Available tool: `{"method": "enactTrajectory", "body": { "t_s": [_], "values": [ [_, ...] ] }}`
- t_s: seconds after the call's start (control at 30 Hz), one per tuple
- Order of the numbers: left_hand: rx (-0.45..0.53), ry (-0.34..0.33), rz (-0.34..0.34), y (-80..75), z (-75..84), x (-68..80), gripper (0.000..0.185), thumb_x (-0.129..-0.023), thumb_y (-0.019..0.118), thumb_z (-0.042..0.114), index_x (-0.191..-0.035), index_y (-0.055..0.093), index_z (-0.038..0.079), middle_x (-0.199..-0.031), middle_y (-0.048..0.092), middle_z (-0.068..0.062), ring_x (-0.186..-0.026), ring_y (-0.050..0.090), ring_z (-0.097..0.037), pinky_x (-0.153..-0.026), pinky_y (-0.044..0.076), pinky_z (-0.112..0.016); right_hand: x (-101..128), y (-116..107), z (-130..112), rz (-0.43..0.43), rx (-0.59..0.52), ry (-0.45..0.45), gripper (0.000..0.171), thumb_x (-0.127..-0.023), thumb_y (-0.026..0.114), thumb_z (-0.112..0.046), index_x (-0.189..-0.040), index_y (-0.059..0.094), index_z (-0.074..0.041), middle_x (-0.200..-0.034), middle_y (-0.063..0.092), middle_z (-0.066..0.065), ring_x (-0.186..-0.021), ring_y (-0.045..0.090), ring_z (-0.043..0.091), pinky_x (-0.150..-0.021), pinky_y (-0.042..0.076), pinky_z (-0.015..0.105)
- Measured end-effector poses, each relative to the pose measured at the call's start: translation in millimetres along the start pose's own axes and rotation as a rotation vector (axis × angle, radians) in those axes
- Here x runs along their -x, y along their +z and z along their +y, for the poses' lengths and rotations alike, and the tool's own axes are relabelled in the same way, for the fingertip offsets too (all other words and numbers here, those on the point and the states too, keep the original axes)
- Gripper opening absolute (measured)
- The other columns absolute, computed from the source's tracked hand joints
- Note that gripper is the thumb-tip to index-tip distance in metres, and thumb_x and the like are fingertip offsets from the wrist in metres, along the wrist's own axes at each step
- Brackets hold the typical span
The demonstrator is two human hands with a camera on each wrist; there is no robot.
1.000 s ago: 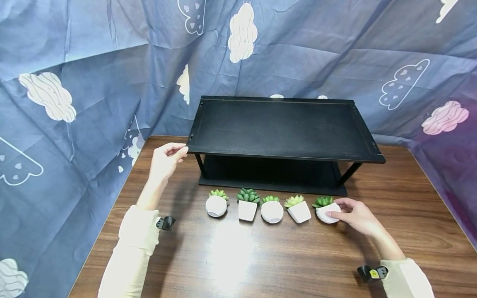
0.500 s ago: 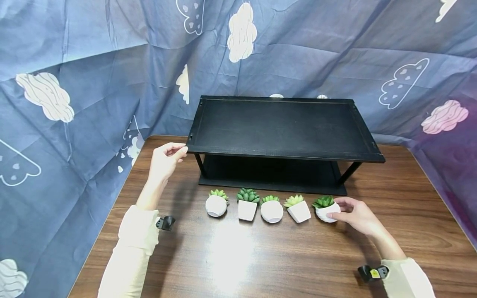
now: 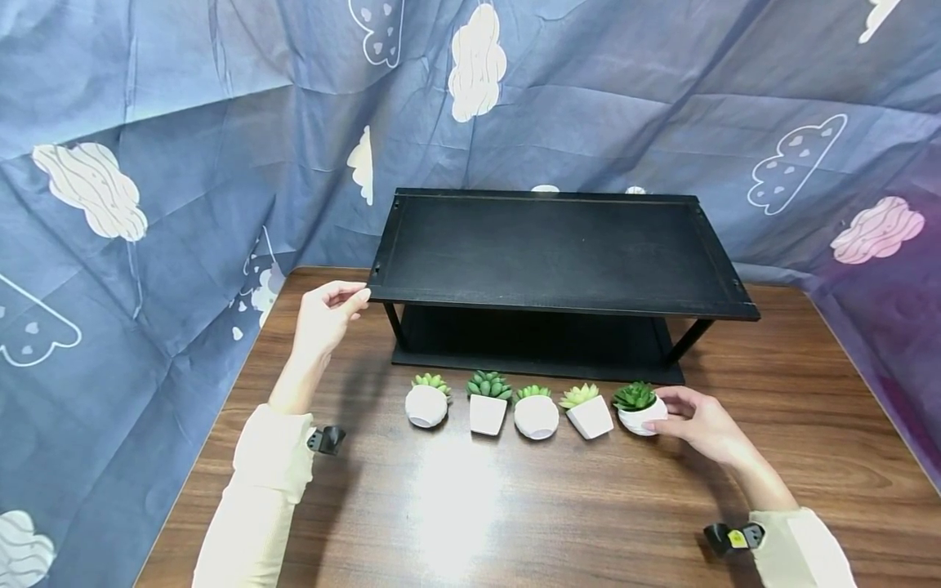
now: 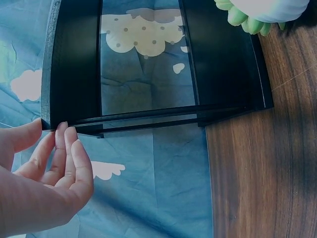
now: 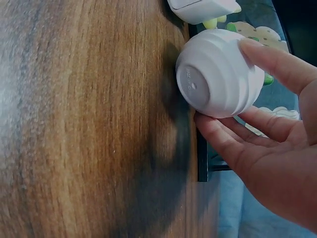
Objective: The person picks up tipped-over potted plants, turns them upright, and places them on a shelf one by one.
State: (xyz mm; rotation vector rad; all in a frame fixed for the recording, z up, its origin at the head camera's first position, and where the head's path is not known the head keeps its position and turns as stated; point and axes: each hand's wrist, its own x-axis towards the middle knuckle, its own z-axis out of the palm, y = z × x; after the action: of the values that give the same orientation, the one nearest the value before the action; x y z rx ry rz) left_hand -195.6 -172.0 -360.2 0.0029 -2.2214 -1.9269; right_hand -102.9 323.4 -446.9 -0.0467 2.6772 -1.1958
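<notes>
My right hand [image 3: 706, 425] grips the ridged round white pot of a dark green succulent [image 3: 638, 410], thumb on one side and fingers on the other. In the right wrist view the pot's base [image 5: 194, 87] faces the camera, apparently just off the table. My left hand [image 3: 327, 318] pinches the front left corner of a black two-tier shelf [image 3: 559, 253]; the left wrist view has thumb and fingertips at that corner. Left of the held plant, a row of potted succulents lies tipped over: a square pot [image 3: 590, 418], a round one [image 3: 537, 418], another square one [image 3: 488, 415] and another round one [image 3: 426, 407].
The shelf stands at the back of the brown wooden table [image 3: 470, 506], its lower board [image 3: 529, 343] just behind the row of plants. A blue cloth [image 3: 588, 106] with cloud prints hangs behind and beside the table.
The succulent in my right hand has turned from lying tilted to more upright and shifted slightly left and back. My left hand and the other plants have stayed put.
</notes>
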Motion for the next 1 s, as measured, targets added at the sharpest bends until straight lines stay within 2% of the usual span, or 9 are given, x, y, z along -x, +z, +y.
{"method": "enactTrajectory", "body": {
  "t_s": [0.13,0.37,0.53,0.77,1.0],
  "values": [
    [-0.005,-0.005,-0.002,-0.3,-0.1,-0.2,0.027,-0.085,0.063,0.004,-0.104,0.059,-0.015,-0.071,0.061,0.014,-0.064,0.059,0.0,-0.064,0.048,-0.018,0,0,2,0.005,-0.042,-0.035,0.052,-0.078,0.073,-0.021,-0.116,0.052,0.007,-0.108,0.058,0.021,-0.088,0.055,0.0,-0.068,0.047,0.019],
    [-0.016,-0.011,-0.006,-0.2,-0.5,-0.1,0.027,-0.085,0.063,0.005,-0.104,0.06,-0.014,-0.073,0.061,0.014,-0.066,0.06,-0.002,-0.067,0.05,-0.022,2,0,7,0.035,-0.054,-0.062,0.052,-0.074,0.076,-0.015,-0.115,0.051,0.008,-0.103,0.06,0.021,-0.085,0.055,0.0,-0.068,0.045,0.016],
    [-0.009,-0.003,-0.002,-0.4,-0.6,0.0,0.027,-0.085,0.063,0.005,-0.103,0.06,-0.014,-0.073,0.061,0.014,-0.067,0.061,-0.004,-0.065,0.049,-0.02,2,-1,11,0.026,-0.072,-0.06,0.054,-0.074,0.076,-0.012,-0.116,0.049,0.01,-0.106,0.058,0.021,-0.085,0.053,-0.003,-0.069,0.045,0.016],
    [-0.001,-0.001,-0.003,-0.1,-0.4,-0.3,0.027,-0.085,0.063,0.004,-0.104,0.059,-0.015,-0.072,0.061,0.015,-0.066,0.06,-0.001,-0.063,0.048,-0.017,2,0,13,-0.011,-0.205,-0.088,0.056,-0.073,0.075,-0.004,-0.118,0.045,0.012,-0.109,0.055,0.022,-0.088,0.057,-0.001,-0.072,0.046,0.016],
    [-0.005,-0.009,-0.005,0.4,-0.3,0.7,0.028,-0.085,0.063,0.005,-0.104,0.059,-0.015,-0.073,0.061,0.015,-0.066,0.059,-0.001,-0.065,0.048,-0.018,2,2,16,0.002,-0.232,-0.117,0.056,-0.072,0.074,0.0,-0.117,0.044,0.015,-0.106,0.057,0.013,-0.087,0.058,-0.002,-0.073,0.048,0.017]
  ]
}}
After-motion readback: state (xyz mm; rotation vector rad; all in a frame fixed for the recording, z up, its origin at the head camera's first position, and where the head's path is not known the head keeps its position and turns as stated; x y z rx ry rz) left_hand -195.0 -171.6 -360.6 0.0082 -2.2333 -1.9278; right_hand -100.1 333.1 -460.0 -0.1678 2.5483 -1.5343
